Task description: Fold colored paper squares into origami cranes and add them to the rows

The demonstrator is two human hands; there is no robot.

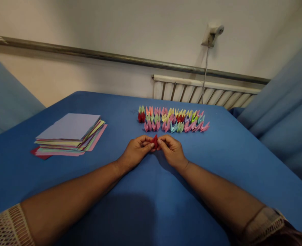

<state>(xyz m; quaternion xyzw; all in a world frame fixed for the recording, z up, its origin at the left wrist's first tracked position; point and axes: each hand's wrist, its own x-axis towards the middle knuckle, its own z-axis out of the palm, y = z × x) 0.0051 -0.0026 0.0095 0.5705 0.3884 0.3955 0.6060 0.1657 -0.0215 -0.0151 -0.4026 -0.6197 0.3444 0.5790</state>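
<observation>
Between my two hands is a small piece of folded red paper [155, 140], its pointed tip facing up. My left hand [138, 148] pinches its left side with thumb and fingers. On the opposite side my right hand [173, 149] grips it the same way. Fingertips cover the paper's lower edges, so its exact fold is partly hidden. Just beyond my hands, folded paper cranes [174, 127] in pink, yellow, green, red and blue stand in rows on the blue-covered table [120, 112].
A stack of coloured paper sheets [69, 126] lies at the left, a red sheet [41, 154] jutting from beneath it. Behind the table are a metal pipe [110, 57], a white radiator [186, 90] and a plugged-in socket [210, 36]. Blue curtains [289, 109] hang at both sides.
</observation>
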